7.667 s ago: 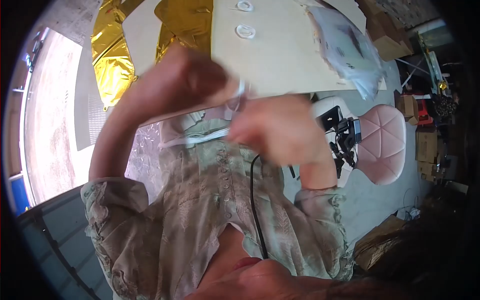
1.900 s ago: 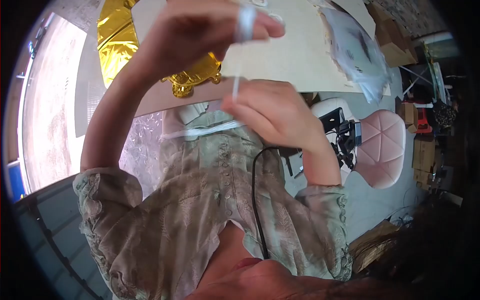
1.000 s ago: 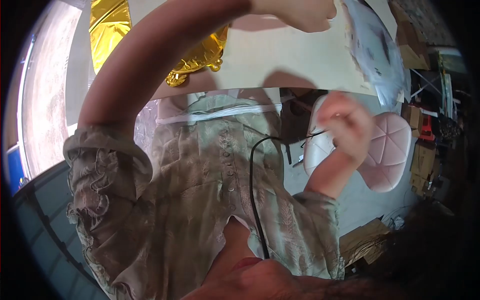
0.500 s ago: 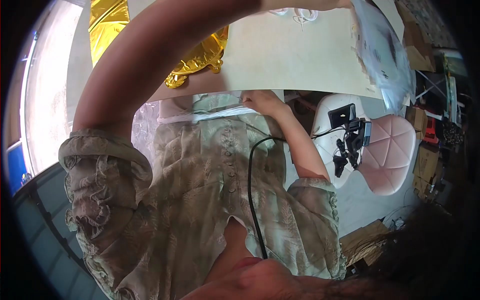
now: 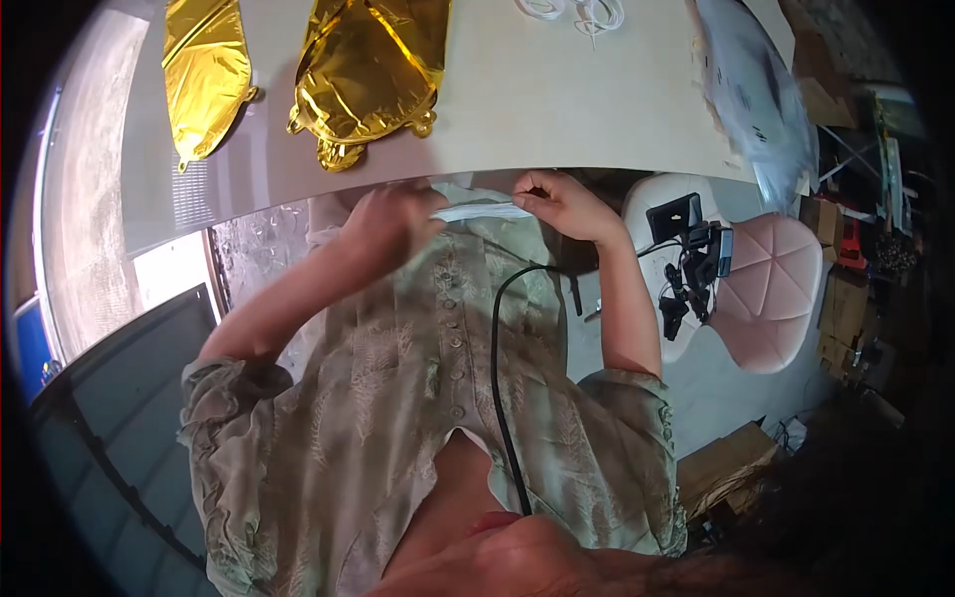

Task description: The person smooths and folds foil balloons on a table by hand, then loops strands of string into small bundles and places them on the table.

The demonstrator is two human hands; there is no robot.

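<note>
Although the right hand pinches the white strands across the lap, I cannot tell the blurred left hand's grip; dark marks on the plastic bag are illegible.

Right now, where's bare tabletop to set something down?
The widest bare patch of tabletop lies between the larger gold foil and the clear plastic bags, nearer you than the white coils. A narrower strip parts that foil from the smaller gold foil. The bags crowd the right side.
</note>
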